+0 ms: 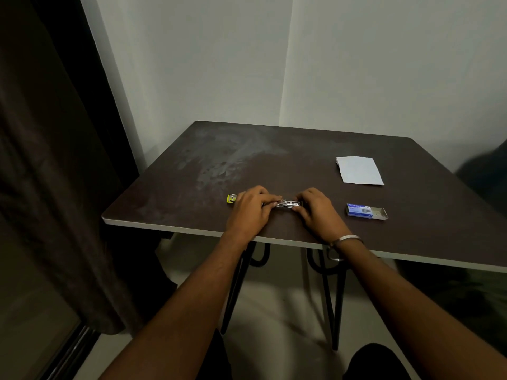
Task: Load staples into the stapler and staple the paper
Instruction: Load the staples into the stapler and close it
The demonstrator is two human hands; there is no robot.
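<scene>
The stapler lies opened out flat near the front edge of the dark table. Its metal staple channel shows between my hands, and its yellow end sticks out to the left. My left hand covers the stapler's left part, with fingertips pinched at the metal channel. My right hand grips the channel's right end. Whether a staple strip sits in the channel is too small to tell. A blue staple box lies open to the right. A white folded paper rests further back on the right.
A dark curtain hangs at the left, close to the table's left corner. White walls meet in a corner behind the table. A metal bangle is on my right wrist. Black hairpin legs stand under the table.
</scene>
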